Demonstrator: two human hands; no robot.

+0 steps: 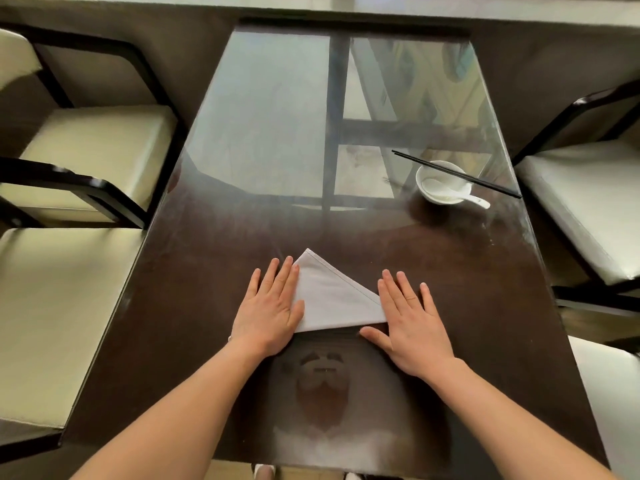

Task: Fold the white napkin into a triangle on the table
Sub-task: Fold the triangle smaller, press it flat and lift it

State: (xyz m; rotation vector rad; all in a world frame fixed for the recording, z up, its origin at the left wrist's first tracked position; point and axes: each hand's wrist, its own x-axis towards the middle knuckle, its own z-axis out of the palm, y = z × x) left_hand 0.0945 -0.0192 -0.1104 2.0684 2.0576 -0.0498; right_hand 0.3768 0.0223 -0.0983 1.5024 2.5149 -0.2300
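Observation:
The white napkin [332, 296] lies flat on the dark glass-topped table [214, 265], folded into a triangle with its tip pointing away from me. My left hand [272, 306] lies palm down with straight fingers over the napkin's left side. My right hand [410, 318] rests flat with spread fingers at the napkin's right corner, mostly on the table. Neither hand grips the cloth.
A white bowl [441, 180] with a white spoon [474, 199] in it stands at the far right, with black chopsticks [457, 174] laid across its rim. Cream-cushioned chairs [90, 150] flank the table on both sides.

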